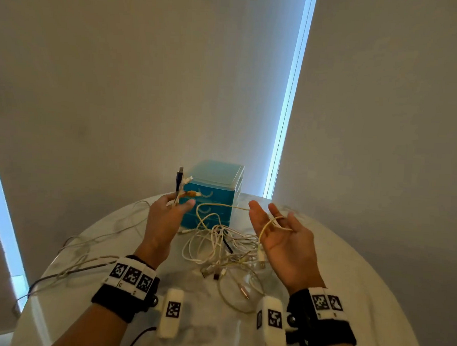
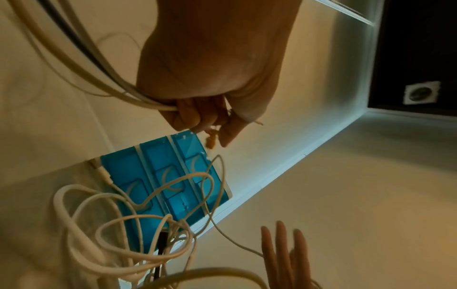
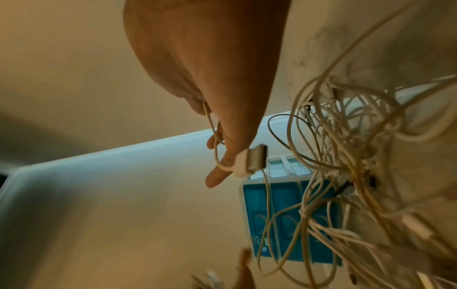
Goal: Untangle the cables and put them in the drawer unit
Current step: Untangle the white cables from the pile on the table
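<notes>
White cables (image 1: 218,247) lie in one tangled heap at the middle of the round table (image 1: 336,258), just before the one blue drawer unit (image 1: 213,196) at the far edge; its three drawers are closed. Her left hand (image 1: 164,219) clenches a bundle of cable ends (image 1: 180,187), plugs upward. Her right hand (image 1: 279,239) is spread, palm up, and one yellowish cable (image 1: 269,224) hangs over its fingers.

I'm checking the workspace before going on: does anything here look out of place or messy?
Yes. A tangled pile of cables lies knotted on the table before the drawer unit, whose drawers are all closed. The left hand holds several cable ends upright; one cable drapes across the right hand.
</notes>
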`<state>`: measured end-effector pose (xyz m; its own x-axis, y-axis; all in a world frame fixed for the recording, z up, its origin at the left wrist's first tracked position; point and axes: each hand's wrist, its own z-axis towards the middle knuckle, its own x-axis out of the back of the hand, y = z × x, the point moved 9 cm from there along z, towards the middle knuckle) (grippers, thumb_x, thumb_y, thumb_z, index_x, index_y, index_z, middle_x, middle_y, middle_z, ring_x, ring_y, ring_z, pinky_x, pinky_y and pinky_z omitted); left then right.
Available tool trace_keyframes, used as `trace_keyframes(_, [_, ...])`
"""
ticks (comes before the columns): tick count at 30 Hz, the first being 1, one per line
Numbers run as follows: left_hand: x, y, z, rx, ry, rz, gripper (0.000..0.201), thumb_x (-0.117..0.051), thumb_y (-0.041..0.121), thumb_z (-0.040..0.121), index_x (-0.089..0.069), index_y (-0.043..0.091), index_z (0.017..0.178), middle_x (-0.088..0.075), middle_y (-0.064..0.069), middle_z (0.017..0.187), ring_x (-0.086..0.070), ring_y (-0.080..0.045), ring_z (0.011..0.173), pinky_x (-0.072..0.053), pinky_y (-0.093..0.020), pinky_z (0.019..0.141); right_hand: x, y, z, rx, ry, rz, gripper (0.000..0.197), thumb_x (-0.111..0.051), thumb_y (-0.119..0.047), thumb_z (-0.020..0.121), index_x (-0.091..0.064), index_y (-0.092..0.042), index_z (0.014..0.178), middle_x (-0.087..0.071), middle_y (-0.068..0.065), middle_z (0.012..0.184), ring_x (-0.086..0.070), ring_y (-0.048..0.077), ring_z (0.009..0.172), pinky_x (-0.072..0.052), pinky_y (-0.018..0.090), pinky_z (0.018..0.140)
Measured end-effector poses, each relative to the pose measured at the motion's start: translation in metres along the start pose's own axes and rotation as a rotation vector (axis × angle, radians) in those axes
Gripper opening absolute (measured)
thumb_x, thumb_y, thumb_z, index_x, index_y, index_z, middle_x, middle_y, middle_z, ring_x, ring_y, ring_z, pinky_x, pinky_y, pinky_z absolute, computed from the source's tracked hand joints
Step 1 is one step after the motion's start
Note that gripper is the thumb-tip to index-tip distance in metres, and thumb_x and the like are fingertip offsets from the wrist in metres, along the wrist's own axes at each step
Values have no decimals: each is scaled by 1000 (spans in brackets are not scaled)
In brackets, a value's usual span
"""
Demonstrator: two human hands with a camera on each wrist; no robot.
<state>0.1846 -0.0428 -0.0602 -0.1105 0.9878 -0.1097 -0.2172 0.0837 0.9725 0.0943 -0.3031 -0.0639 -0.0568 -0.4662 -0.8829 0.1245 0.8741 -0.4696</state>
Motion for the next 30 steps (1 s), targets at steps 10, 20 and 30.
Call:
trace_keyframes(10, [-50,49,-35,-286,-336,159,32,-72,52,92,-76,42,122,-75,31,112,-70,8,107,-57,-19,91,-27,39,-9,-105,-103,-453,52,-38,-52,112,-55,-24,153,-69,15,143,-62,41,136,-49,59,114])
trace_keyframes(20, [-75,23,-50,-169,-606,427,60,-39,66,105,-77,36,70,-61,12,60,-51,-1,54,-39,-17,59,-31,36,-7,14,-114,-642,47,-32,-55,112,-61,-43,147,-58,-8,152,-53,27,147,-45,52,120])
trace_keyframes(30, [-78,9,-48,-144,-663,601,64,-30,59,109,-80,28,84,-61,25,55,-55,12,56,-38,-23,66,-14,-7,-7,311,100,-755,47,-43,-33,116,-76,0,107,-63,7,74,-66,24,76,-58,37,79])
